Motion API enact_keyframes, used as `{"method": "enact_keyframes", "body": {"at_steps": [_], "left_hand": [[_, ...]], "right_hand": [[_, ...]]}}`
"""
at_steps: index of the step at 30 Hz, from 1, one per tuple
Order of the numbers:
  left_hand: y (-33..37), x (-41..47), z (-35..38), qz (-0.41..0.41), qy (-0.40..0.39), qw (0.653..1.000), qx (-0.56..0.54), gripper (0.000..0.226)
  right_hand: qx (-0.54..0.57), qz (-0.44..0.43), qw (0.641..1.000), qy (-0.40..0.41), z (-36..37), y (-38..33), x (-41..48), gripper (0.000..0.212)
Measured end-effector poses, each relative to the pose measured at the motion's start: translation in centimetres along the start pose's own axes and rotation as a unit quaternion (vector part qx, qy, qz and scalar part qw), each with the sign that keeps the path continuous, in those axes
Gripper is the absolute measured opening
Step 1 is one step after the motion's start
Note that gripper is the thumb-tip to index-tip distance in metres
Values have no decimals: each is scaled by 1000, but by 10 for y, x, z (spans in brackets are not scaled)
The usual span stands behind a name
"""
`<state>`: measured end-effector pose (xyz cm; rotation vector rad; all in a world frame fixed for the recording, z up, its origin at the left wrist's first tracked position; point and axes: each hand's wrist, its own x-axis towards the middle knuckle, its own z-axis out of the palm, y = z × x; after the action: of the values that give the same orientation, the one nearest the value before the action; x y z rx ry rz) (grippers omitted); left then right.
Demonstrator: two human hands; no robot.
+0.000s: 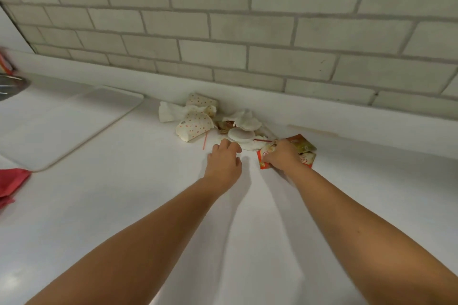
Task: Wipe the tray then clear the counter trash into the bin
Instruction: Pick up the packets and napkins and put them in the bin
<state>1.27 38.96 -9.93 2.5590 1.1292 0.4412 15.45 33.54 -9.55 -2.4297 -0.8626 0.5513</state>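
Note:
A heap of trash lies on the white counter against the back wall: crushed dotted paper cups (194, 126), crumpled white napkins (171, 111), a round white lid (241, 135) and a thin red straw (204, 140). My right hand (281, 155) grips red snack wrappers (303, 147) at the heap's right end. My left hand (224, 160) reaches toward the heap's front edge, fingers bent, close to the napkins below the lid; I cannot tell whether it holds anything. A white tray (74, 129) lies flat on the counter at the left.
A red cloth (11, 182) lies at the left edge beside the tray's near corner. A metal object (11, 88) and something red show at the far left. A grey brick wall rises behind the counter. No bin is in view.

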Motion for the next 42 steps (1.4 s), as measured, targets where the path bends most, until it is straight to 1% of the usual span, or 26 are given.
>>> {"method": "enact_keyframes", "body": {"at_steps": [2, 3, 5, 7, 8, 9, 10, 12, 14, 17, 20, 21, 22, 24, 25, 26, 27, 29, 32, 36, 37, 39, 40, 42], "left_hand": [[-2, 13, 3, -8, -14, 1000, 15, 32], [-2, 19, 5, -9, -18, 1000, 23, 33], [-4, 28, 7, -12, -17, 999, 35, 35], [-4, 38, 8, -4, -4, 999, 48, 39], [-4, 43, 8, 6, 4, 998, 56, 42], [-4, 47, 9, 23, 10, 998, 65, 47], [-5, 51, 9, 44, 10, 996, 73, 53], [-6, 61, 12, 76, -10, 992, 97, 59], [-5, 70, 15, 80, -52, 987, 130, 57], [-2, 83, 19, 74, -119, 975, 171, 50], [8, 92, 20, 99, -116, 959, 240, 43], [11, 93, 19, 115, -112, 950, 267, 40], [15, 93, 18, 131, -108, 942, 288, 36], [17, 89, 19, 163, -90, 927, 327, 27], [16, 85, 21, 177, -59, 922, 339, 24], [15, 80, 20, 177, -36, 924, 338, 24], [12, 78, 21, 179, -13, 926, 332, 29], [5, 73, 22, 178, 18, 933, 313, 37], [-2, 64, 7, 188, 82, 934, 294, 44], [-11, 54, -10, 179, 97, 942, 266, 49], [-12, 52, -14, 176, 106, 944, 260, 50], [-14, 47, -22, 166, 120, 946, 250, 50], [-14, 45, -26, 160, 124, 947, 250, 50], [-14, 41, -33, 155, 125, 945, 261, 50]], "right_hand": [[36, -8, 999, -30, -11, 3, 5, 22], [58, -5, 998, -36, -19, 6, 9, 19], [69, 5, 998, -12, -35, 13, 19, 16], [49, 28, 998, 23, -51, 24, 33, 22], [35, 46, 998, 33, -56, 29, 39, 22], [22, 62, 997, 38, -59, 35, 45, 26], [9, 80, 996, 34, -59, 41, 51, 38], [-28, 98, 995, 16, -55, 49, 57, 58], [-48, 95, 994, 9, -51, 50, 58, 65], [-4, 94, 996, -1, -50, 47, 55, 64], [54, 83, 995, -12, -49, 48, 56, 70], [58, 78, 995, -12, -48, 49, 55, 68], [56, 72, 996, -12, -48, 49, 54, 62], [59, 65, 996, -16, -48, 51, 53, 43], [77, 65, 995, -20, -48, 53, 53, 34], [106, 69, 992, -24, -48, 55, 54, 28], [146, 78, 986, -32, -50, 57, 53, 24], [226, 101, 968, -49, -56, 60, 51, 19], [277, 116, 951, -68, -70, 58, 43, 12], [248, 97, 959, -96, -76, 57, 33, 9], [224, 86, 966, -100, -74, 56, 30, 14], [144, 61, 984, -84, -65, 56, 29, 37], [90, 51, 992, -74, -62, 54, 27, 45], [19, 33, 997, -62, -57, 51, 25, 47]]}}
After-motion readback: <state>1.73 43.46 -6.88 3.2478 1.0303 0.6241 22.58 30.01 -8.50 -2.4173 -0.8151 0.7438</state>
